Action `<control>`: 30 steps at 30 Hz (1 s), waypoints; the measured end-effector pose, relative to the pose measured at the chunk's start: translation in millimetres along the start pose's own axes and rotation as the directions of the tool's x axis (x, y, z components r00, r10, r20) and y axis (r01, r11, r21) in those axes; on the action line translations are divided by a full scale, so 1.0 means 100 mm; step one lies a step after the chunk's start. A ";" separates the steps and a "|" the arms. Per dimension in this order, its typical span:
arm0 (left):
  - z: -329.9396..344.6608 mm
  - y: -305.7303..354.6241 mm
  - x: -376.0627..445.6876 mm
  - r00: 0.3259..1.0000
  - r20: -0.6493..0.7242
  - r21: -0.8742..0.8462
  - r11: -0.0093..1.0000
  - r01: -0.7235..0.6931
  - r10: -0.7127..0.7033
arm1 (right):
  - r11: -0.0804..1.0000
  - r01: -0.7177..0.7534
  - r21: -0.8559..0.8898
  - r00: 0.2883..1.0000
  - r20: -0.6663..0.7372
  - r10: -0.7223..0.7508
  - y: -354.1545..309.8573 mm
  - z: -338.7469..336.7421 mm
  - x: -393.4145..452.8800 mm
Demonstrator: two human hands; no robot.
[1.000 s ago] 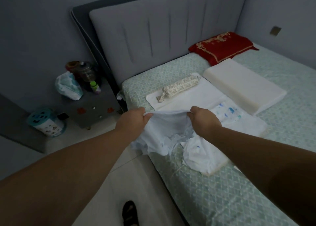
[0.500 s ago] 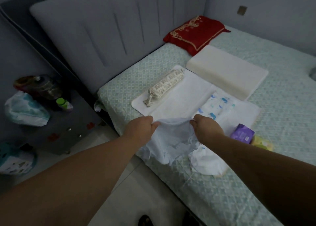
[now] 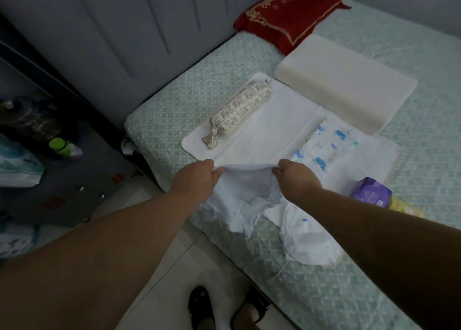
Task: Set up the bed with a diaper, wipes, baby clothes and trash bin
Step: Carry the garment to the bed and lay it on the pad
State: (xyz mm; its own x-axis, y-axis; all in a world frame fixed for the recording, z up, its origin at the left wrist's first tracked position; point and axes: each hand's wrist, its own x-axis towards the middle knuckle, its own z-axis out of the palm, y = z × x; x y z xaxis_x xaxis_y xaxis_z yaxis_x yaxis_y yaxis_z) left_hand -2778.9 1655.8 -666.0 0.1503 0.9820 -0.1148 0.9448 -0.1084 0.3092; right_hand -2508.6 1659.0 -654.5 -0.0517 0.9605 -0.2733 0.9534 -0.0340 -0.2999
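My left hand (image 3: 197,177) and my right hand (image 3: 296,177) each pinch a top corner of a pale white baby garment (image 3: 244,197), holding it stretched just above the near edge of the green bed (image 3: 174,110). A second white garment (image 3: 306,239) lies crumpled on the bed under my right forearm. A folded diaper with blue prints (image 3: 326,147) rests on a white changing mat (image 3: 272,127). A purple wipes pack (image 3: 371,192) sits at the mat's right end. The trash bin (image 3: 15,239) is partly seen on the floor at far left.
A patterned bolster (image 3: 239,110) lies on the mat's far end. A white pillow (image 3: 346,85) and a red pillow (image 3: 289,10) sit toward the headboard. A dark nightstand (image 3: 62,180) with bottles and a bag stands left of the bed. My feet (image 3: 224,309) are on the floor.
The view has shifted right and closer to the bed, bringing the wipes pack into sight. Both hands still hold the garment, now spread a little wider over the bed edge.
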 end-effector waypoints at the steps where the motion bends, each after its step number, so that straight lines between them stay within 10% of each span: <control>1: 0.04 -0.02 0.07 1.000 0.004 0.005 1.000 -0.008 0.008 | 1.000 -0.005 0.008 1.000 0.001 0.005 0.02 0.04 0.08; 30: 1.42 -0.85 1.72 0.991 0.126 0.000 0.999 0.035 -0.035 | 0.945 -0.290 0.152 0.957 0.067 0.283 0.26 1.64 1.70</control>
State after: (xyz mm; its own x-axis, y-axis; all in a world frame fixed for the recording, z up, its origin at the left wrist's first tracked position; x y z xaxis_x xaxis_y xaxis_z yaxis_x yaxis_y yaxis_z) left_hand -2791.5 1812.1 -845.9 0.1527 0.9578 -0.2437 0.9495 -0.0738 0.3050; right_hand -2540.9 1775.8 -858.6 0.2006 0.8910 -0.4072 0.8706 -0.3527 -0.3430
